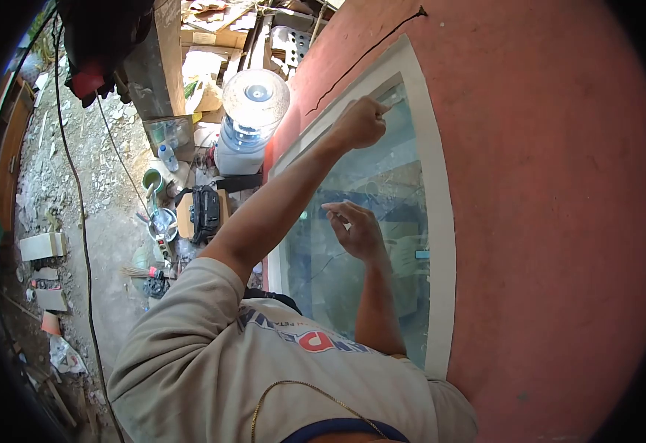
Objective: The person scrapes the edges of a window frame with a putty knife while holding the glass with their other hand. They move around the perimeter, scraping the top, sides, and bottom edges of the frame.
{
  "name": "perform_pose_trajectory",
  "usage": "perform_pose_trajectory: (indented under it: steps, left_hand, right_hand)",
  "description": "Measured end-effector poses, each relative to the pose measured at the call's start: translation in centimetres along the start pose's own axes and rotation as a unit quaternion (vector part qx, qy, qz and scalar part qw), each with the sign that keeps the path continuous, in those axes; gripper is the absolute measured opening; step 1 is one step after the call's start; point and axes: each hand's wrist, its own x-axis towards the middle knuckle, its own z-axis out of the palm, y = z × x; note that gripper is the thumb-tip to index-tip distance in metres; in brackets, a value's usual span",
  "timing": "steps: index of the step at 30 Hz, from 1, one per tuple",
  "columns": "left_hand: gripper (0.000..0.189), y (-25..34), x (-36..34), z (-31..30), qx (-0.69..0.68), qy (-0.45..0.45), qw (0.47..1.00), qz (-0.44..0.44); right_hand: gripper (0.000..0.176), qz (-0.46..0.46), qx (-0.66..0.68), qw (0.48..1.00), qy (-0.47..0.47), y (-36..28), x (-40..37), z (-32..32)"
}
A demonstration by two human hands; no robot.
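Observation:
My left hand (pixel 361 122) reaches up to the top of a window with a pale frame (pixel 441 244). Its fingers are curled closed near the upper corner of the glass (pixel 404 159); what they hold, if anything, is too small to make out. Lower down, my right hand (pixel 357 230) is raised in front of the pane. Its fingers are loosely bent and apart from the thumb, with nothing visible in them. The glass looks dusty and carries reflections. A small light-blue piece (pixel 422 255) sits at the frame's inner edge.
A pink wall (pixel 552 221) surrounds the window, with a dark cable (pixel 367 52) above it. A large water jug (pixel 253 122), black bag (pixel 206 214), green bucket (pixel 153 179) and power strip (pixel 163 247) stand beside me. Rubble (pixel 79 140) covers the ground; another cable (pixel 79 192) hangs across.

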Motion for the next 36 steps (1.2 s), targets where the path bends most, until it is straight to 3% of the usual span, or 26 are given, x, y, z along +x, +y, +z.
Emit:
perform_pose_trajectory:
  steps: [4,9,13,17,21,22,25,29,32,36]
  left_hand:
    - [0.052,-1.3,3.1,-0.6,-0.015,-0.011,0.999,-0.046]
    - [0.053,-1.1,0.4,0.8,0.053,0.052,0.996,0.054]
    - [0.051,-0.3,2.6,-0.1,-0.006,0.027,1.0,-0.003]
    - [0.049,0.9,-0.9,-0.8,-0.032,-0.017,0.999,0.024]
    - [0.052,1.7,-0.1,0.4,0.0,0.017,0.999,-0.042]
    - [0.051,0.3,1.4,1.2,0.001,0.064,0.998,-0.009]
    - [0.048,0.2,3.3,0.2,0.023,0.037,0.999,-0.015]
    - [0.049,0.6,0.3,0.0,0.013,-0.01,1.0,0.01]
    - [0.048,0.2,1.1,0.8,0.019,0.061,0.998,0.014]
    - [0.047,-0.7,3.5,-0.9,0.061,-0.011,0.998,-0.024]
  right_hand:
    - [0.018,0.012,-0.003,1.0,0.001,-0.4,-0.1,0.1]
    - [0.018,0.001,0.003,1.0,0.007,0.1,0.0,0.1]
    - [0.018,0.008,-0.005,1.0,-0.001,0.0,0.1,0.1]
    - [0.019,-0.002,-0.021,1.0,-0.007,0.0,0.4,-0.2]
    - [0.019,0.004,0.003,1.0,-0.002,0.5,0.1,0.0]
    - [0.019,0.008,0.003,1.0,-0.009,0.4,0.1,0.1]
    - [0.019,0.014,-0.007,1.0,-0.003,-0.2,0.0,-0.2]
    - [0.019,0.021,0.005,1.0,-0.004,0.3,0.2,0.1]
    - [0.019,0.016,-0.01,1.0,0.0,0.4,0.0,0.4]
    - [0.018,0.014,-0.017,1.0,-0.011,0.1,0.0,0.0]
